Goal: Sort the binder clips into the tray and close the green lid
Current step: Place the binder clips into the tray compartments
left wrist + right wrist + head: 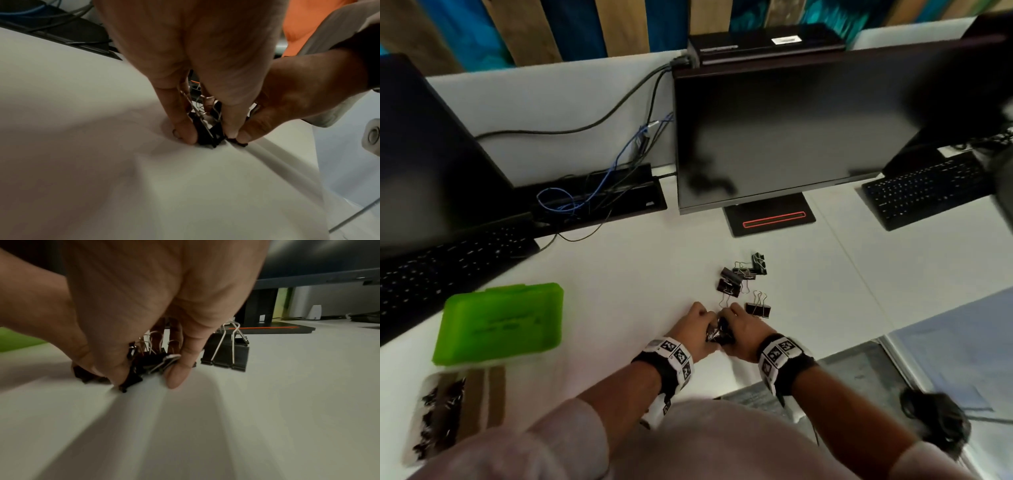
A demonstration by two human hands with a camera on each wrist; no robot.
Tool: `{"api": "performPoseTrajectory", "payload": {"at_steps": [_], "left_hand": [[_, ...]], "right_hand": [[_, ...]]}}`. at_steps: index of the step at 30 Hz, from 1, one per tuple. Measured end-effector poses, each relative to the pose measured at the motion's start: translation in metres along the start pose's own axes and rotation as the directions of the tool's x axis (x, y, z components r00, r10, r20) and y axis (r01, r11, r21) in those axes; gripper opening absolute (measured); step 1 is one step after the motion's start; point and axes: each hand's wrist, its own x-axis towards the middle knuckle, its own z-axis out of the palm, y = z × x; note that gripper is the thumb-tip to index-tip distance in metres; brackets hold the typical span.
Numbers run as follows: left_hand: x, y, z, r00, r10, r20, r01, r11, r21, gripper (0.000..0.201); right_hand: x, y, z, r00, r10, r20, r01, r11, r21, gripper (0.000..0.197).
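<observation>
Both hands meet at the desk's near middle over a small bunch of black binder clips [717,334]. My left hand [700,320] and right hand [736,320] curl their fingers round the bunch from either side. In the left wrist view, the left hand [207,134] pinches the clips [205,129] against the desk, with the right hand's fingers [257,126] touching them. In the right wrist view, the right hand [146,378] grips the clips [148,363]. The green lid [500,322] lies open behind the clear tray [496,394], whose left compartment holds several clips.
Loose clips [743,274] lie just beyond the hands, and a bigger one [758,308] [226,353] sits beside my right hand. A monitor stand [770,214], keyboards [448,270] and cables [592,195] line the back. The desk edge [852,339] runs near right.
</observation>
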Motion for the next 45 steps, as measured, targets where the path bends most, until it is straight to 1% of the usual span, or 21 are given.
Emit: {"api": "performPoseTrajectory", "payload": {"at_steps": [3,5,9,12,15,18,22,24,26,30,33,35,38,41,43,45], "left_hand": [[-0.007,-0.008,-0.007,0.999,-0.044,-0.032,0.043,0.999,-0.021,0.026],[-0.012,-0.017,-0.012,0.996,-0.067,-0.060,0.063,0.996,-0.061,0.024],[-0.023,-0.036,-0.022,0.988,-0.096,-0.119,0.084,0.991,-0.102,0.022],[-0.031,-0.047,-0.032,0.977,-0.133,-0.170,0.109,0.984,-0.142,0.023],[-0.038,-0.057,-0.043,0.966,-0.177,-0.190,0.131,0.964,-0.230,0.027],[-0.050,-0.064,-0.053,0.952,-0.221,-0.210,0.148,0.937,-0.315,0.031],[-0.070,-0.072,-0.063,0.930,-0.269,-0.251,0.149,0.899,-0.412,0.034],[-0.081,-0.077,-0.068,0.909,-0.301,-0.288,0.150,0.882,-0.447,0.034],[-0.096,-0.083,-0.074,0.872,-0.351,-0.340,0.165,0.867,-0.470,0.033],[-0.137,-0.103,-0.091,0.779,-0.431,-0.456,0.173,0.846,-0.505,0.032],[-0.178,-0.123,-0.101,0.684,-0.513,-0.519,0.202,0.817,-0.540,0.032],[-0.207,-0.138,-0.103,0.614,-0.559,-0.557,0.229,0.802,-0.552,0.033],[-0.246,-0.159,-0.096,0.549,-0.626,-0.553,0.279,0.761,-0.585,0.035],[-0.278,-0.174,-0.084,0.477,-0.695,-0.538,0.316,0.707,-0.633,0.035],[-0.293,-0.181,-0.075,0.441,-0.723,-0.532,0.319,0.680,-0.659,0.034],[-0.301,-0.187,-0.068,0.433,-0.733,-0.525,0.337,0.671,-0.660,0.034]], "right_hand": [[0.006,-0.004,-0.003,1.000,-0.001,0.006,0.000,0.998,0.069,0.059],[0.010,-0.006,-0.003,1.000,-0.001,-0.006,0.002,0.991,0.131,0.055],[0.015,-0.008,-0.003,0.996,-0.035,-0.077,0.053,0.966,0.251,0.046],[0.018,-0.014,-0.005,0.989,-0.045,-0.141,0.086,0.951,0.296,0.041],[0.025,-0.026,-0.010,0.980,-0.057,-0.189,0.116,0.941,0.319,0.039],[0.035,-0.045,-0.017,0.983,-0.067,-0.170,0.115,0.949,0.293,0.040],[0.053,-0.072,-0.024,0.992,-0.085,-0.095,0.107,0.958,0.268,0.037],[0.062,-0.089,-0.027,0.989,-0.120,-0.088,0.139,0.955,0.260,0.036],[0.072,-0.110,-0.030,0.980,-0.174,-0.096,0.194,0.946,0.261,0.035],[0.095,-0.169,-0.032,0.960,-0.263,-0.095,0.280,0.915,0.291,0.034],[0.110,-0.221,-0.024,0.925,-0.370,-0.082,0.378,0.882,0.281,0.035],[0.117,-0.258,-0.013,0.893,-0.446,-0.059,0.444,0.851,0.282,0.036],[0.120,-0.309,0.007,0.830,-0.558,-0.015,0.548,0.809,0.212,0.035],[0.117,-0.349,0.029,0.750,-0.658,0.070,0.644,0.750,0.152,0.033],[0.114,-0.368,0.042,0.705,-0.698,0.126,0.685,0.716,0.133,0.031],[0.113,-0.381,0.053,0.676,-0.719,0.161,0.713,0.694,0.104,0.029]]}}
